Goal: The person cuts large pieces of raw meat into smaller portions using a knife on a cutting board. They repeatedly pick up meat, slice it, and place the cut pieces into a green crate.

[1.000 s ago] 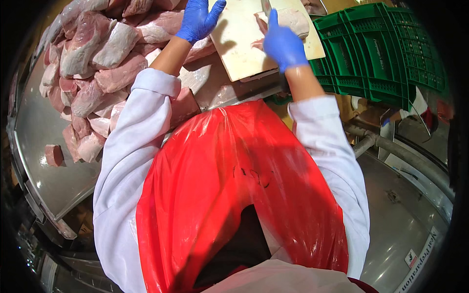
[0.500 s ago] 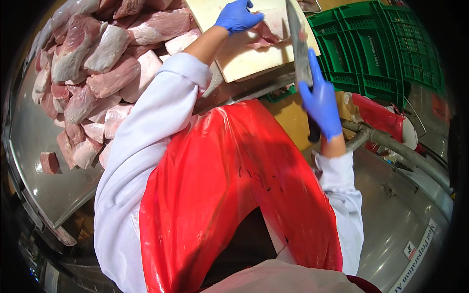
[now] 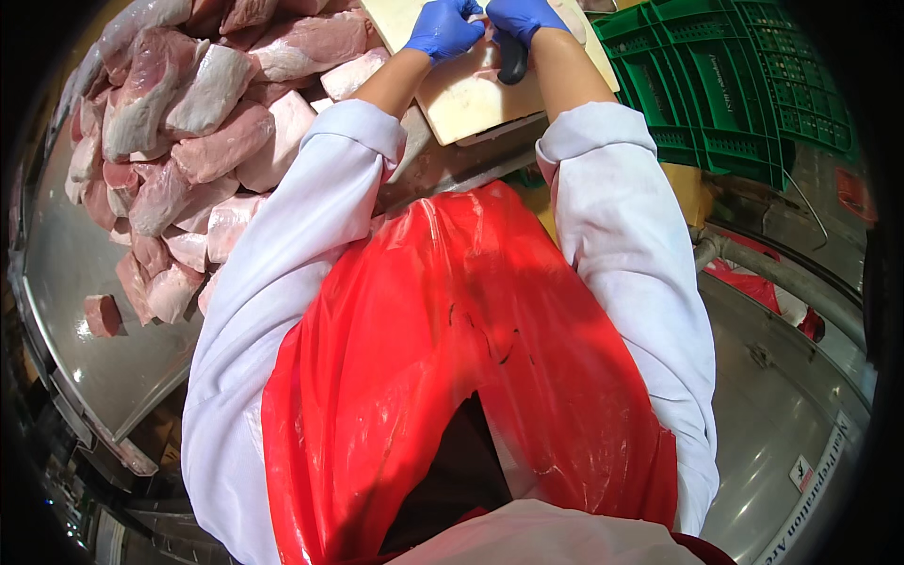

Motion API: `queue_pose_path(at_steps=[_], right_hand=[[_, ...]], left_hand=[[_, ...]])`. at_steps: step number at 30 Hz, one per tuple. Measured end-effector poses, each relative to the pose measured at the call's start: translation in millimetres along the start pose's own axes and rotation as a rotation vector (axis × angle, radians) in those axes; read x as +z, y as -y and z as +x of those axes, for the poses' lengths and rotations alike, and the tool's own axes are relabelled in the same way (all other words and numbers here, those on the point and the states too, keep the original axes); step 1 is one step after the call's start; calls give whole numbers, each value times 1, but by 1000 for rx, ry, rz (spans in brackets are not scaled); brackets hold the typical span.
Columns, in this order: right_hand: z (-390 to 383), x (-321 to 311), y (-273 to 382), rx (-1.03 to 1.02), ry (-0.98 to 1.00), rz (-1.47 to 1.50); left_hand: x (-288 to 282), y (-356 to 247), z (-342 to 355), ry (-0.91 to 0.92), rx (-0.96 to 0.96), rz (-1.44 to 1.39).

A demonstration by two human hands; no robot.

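My left hand [image 3: 445,30], in a blue glove, is curled with its fingertips on a piece of pale pink meat [image 3: 572,21] at the top of the cream cutting board [image 3: 450,104]. Just to its right, my right hand [image 3: 524,19], also gloved, grips a knife [image 3: 513,58] whose black handle points back toward me; the blade is mostly hidden behind the hands and meat. Left of the board lies a large heap of raw meat pieces [image 3: 223,138] on a steel table [image 3: 77,360].
Stacked green crates [image 3: 692,89] stand right of the board. A metal pipe rail [image 3: 791,281] runs at the right above a curved steel surface [image 3: 744,405]. Beyond the rail, red and white clothing of another person [image 3: 746,278] shows in part. My red apron fills the lower middle.
My right hand, which was low at the right with the knife raised upright, has moved up and left onto the board beside my left hand. My left hand stays on the meat.
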State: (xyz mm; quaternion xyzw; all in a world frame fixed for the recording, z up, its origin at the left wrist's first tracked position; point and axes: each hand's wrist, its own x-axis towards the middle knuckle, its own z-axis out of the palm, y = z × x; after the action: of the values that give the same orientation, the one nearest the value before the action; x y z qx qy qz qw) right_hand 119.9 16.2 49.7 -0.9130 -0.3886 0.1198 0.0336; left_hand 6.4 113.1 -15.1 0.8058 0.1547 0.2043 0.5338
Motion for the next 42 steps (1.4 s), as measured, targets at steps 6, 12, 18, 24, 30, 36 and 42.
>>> queue_pose_path(at_steps=[6,12,18,24,30,36,42], right_hand=[[-73,13,15,-330,-202,-322],[-143,-16,51,104,55,18],[-204,-40,46,40,214,-250],[-244,-59,2,-118,288,-469],[-267,-55,-65,-202,166,-477],[-206,4,-77,-388,-357,-37],[-182,25,-90,-374,-204,-163]], left_hand=[[8,-3,0,-67,85,24],[9,-10,-6,-82,50,20],[8,-4,-12,-168,87,88],[-1,0,-27,-226,142,182],[-15,-27,-56,-282,44,293],[35,-48,-96,-185,547,606],[49,-39,-97,-118,392,651]])
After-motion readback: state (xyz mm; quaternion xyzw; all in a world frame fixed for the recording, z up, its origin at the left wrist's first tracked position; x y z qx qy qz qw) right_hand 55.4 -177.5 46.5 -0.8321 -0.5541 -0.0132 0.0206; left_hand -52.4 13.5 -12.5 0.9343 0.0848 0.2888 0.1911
